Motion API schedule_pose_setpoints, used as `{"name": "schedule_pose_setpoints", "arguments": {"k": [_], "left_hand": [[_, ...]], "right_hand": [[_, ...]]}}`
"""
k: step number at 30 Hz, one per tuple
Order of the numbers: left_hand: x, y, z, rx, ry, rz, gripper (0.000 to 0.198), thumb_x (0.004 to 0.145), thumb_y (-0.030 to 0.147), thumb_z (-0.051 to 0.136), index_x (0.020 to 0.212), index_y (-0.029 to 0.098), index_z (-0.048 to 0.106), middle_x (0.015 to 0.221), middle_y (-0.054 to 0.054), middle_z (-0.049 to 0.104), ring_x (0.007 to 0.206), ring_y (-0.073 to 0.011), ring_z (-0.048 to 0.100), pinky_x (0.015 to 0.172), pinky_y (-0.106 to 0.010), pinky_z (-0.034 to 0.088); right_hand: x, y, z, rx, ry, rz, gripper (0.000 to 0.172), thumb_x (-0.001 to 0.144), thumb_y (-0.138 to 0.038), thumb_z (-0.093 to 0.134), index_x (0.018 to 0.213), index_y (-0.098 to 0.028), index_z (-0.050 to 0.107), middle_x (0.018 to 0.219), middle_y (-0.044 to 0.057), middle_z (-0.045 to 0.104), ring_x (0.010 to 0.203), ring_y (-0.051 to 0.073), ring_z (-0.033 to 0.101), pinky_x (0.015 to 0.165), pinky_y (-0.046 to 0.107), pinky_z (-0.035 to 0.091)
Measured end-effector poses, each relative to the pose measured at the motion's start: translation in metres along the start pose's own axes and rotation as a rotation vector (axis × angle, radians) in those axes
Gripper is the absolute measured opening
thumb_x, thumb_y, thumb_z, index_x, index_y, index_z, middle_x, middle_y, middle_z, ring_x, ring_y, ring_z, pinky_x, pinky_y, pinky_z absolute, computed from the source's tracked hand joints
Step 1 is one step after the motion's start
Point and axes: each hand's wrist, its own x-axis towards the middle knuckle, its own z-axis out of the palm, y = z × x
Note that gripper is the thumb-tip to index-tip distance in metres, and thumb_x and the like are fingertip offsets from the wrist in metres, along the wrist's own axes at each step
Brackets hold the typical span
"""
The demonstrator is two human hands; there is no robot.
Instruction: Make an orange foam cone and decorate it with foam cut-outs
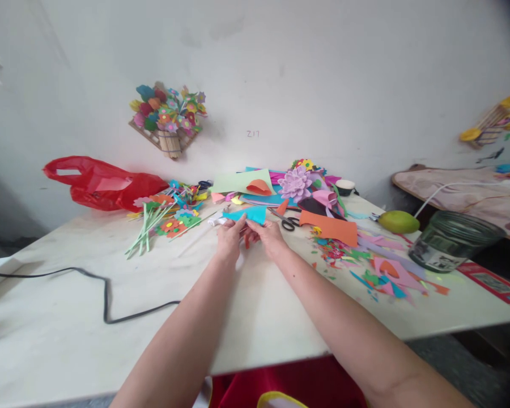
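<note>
Between my two hands is a piece of blue craft foam (255, 214), held over the middle of the table. My left hand (229, 238) grips its near edge with thumb and fingers. Close beside it, my right hand (268, 235) pinches the same piece from the right. Something small and orange-red shows under the fingers, too hidden to name. Just behind the right hand lie black-handled scissors (289, 222), with an orange foam sheet (331, 226) to their right. A white object, perhaps a glue gun (216, 220), is partly visible left of the blue foam.
Foam flowers (174, 225) and pale green stems (142, 235) lie left, near a red plastic bag (106, 184). Foam sheets (238, 182) and a lilac flower (296, 184) are at the back. Scraps (335, 252) and a glass jar (450, 243) stand right. A black cable (106, 294) crosses the left.
</note>
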Motion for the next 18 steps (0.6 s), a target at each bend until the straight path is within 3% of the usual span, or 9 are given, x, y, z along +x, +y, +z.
{"name": "schedule_pose_setpoints", "arguments": {"k": [8, 14, 18], "left_hand": [[0.001, 0.005, 0.001, 0.004, 0.016, 0.099, 0.030, 0.063, 0.041, 0.072, 0.061, 0.014, 0.058, 0.058, -0.001, 0.061, 0.055, -0.0130, 0.059, 0.066, -0.029, 0.048], [0.002, 0.012, -0.003, 0.026, 0.051, 0.151, 0.030, 0.060, 0.043, 0.073, 0.061, 0.015, 0.060, 0.062, -0.002, 0.064, 0.062, -0.0149, 0.060, 0.071, -0.030, 0.048], [0.002, 0.010, -0.003, 0.059, -0.071, 0.274, 0.027, 0.067, 0.042, 0.070, 0.068, 0.016, 0.064, 0.072, -0.003, 0.067, 0.069, -0.0150, 0.061, 0.078, -0.030, 0.046]], "right_hand": [[0.002, -0.002, -0.003, 0.024, 0.019, -0.037, 0.029, 0.060, -0.044, 0.069, 0.057, -0.016, 0.060, 0.048, -0.002, 0.058, 0.040, 0.009, 0.048, 0.042, 0.023, 0.037], [0.009, -0.005, -0.012, 0.050, 0.014, -0.047, 0.026, 0.055, -0.038, 0.073, 0.055, -0.017, 0.058, 0.053, -0.003, 0.055, 0.051, 0.011, 0.052, 0.044, 0.022, 0.037], [0.009, -0.006, -0.012, 0.044, -0.020, -0.152, 0.027, 0.056, -0.037, 0.073, 0.052, -0.017, 0.056, 0.064, -0.002, 0.058, 0.066, 0.013, 0.054, 0.061, 0.026, 0.044]]}}
